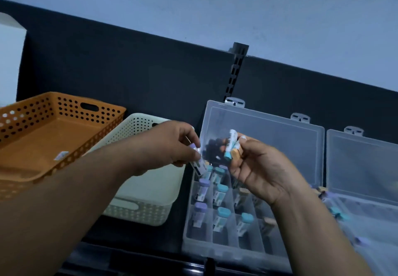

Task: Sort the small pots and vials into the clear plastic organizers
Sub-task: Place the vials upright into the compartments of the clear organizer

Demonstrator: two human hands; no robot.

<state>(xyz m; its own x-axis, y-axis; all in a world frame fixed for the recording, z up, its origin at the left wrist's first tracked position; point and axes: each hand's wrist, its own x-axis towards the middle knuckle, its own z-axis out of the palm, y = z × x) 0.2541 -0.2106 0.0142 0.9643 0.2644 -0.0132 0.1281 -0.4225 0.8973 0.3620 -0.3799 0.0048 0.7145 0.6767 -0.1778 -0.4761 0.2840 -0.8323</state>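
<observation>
My left hand [170,144] grips a purple-capped vial [197,160], tilted over the back-left corner of a clear plastic organizer [215,247]. My right hand [256,168] holds two vials, one teal-capped [230,144] and one orange-capped [235,152], above the organizer's back rows. Its compartments hold several vials with purple [200,213], teal [220,217] and orange [268,224] caps. The open lid [280,138] leans back against the dark panel. A second clear organizer [366,222] sits to the right, partly hidden by my right forearm.
A cream perforated basket [148,202] stands just left of the organizer, under my left wrist. An orange perforated basket [43,138] sits farther left. A dark back panel [129,71] with a slotted upright [237,69] runs behind everything. A white box [8,56] is at the far left.
</observation>
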